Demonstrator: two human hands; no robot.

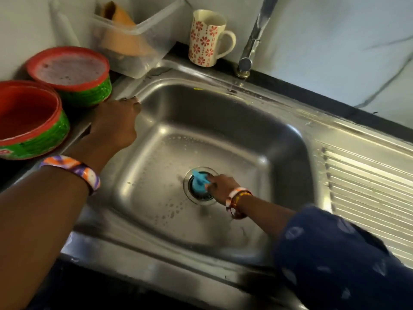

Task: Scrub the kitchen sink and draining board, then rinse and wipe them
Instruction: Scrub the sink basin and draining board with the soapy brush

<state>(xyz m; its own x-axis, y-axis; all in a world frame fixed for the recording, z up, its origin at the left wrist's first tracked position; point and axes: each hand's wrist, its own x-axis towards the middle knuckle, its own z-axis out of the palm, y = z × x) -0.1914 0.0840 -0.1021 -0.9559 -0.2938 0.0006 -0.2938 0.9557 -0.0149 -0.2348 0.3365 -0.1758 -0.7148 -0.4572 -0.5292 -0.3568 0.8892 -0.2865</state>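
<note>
The steel sink (223, 121) fills the middle of the view, its basin wet with soap bubbles. Over the round drain (202, 196) at the basin floor my right hand (220, 183) grips a small blue scrubber (200, 181) and presses it into the drain opening. My left hand (116, 121) rests on the sink's left rim, fingers bent over the edge and holding nothing. The ribbed draining board (368, 186) lies to the right, wet and streaked with foam.
Two red-and-green tubs (73, 70) (29, 121) stand on the counter at the left. A clear plastic box (136, 39) and a flowered mug (207, 39) sit behind the sink. The chrome tap (252, 45) rises at the back.
</note>
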